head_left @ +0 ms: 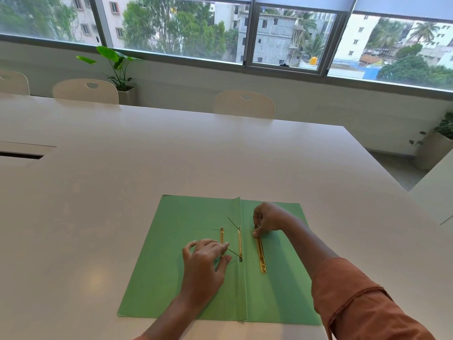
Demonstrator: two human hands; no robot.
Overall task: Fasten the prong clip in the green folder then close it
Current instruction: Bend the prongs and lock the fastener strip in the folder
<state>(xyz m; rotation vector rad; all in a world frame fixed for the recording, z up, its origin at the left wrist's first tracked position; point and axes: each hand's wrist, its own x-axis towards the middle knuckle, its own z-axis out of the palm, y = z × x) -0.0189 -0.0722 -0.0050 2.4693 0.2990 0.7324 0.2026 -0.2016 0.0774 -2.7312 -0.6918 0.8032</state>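
The green folder [176, 266] lies open and flat on the white table, spine toward me. A gold prong base [240, 242] sits along the spine with two thin prongs sticking up. A gold strip [221, 238] lies on the left flap; my left hand [204, 261] rests on the flap with its fingertips touching the strip's near end. A longer gold bar [260, 253] lies on the right flap. My right hand [267, 220] pinches the far end of that bar between thumb and fingers.
The white table [171, 155] stretches far ahead, with a cable slot [22, 157] at the left. White chairs [244, 104] stand along the far side. Potted plants [115, 67] stand by the window wall, and a second table edge [436, 192] lies at right.
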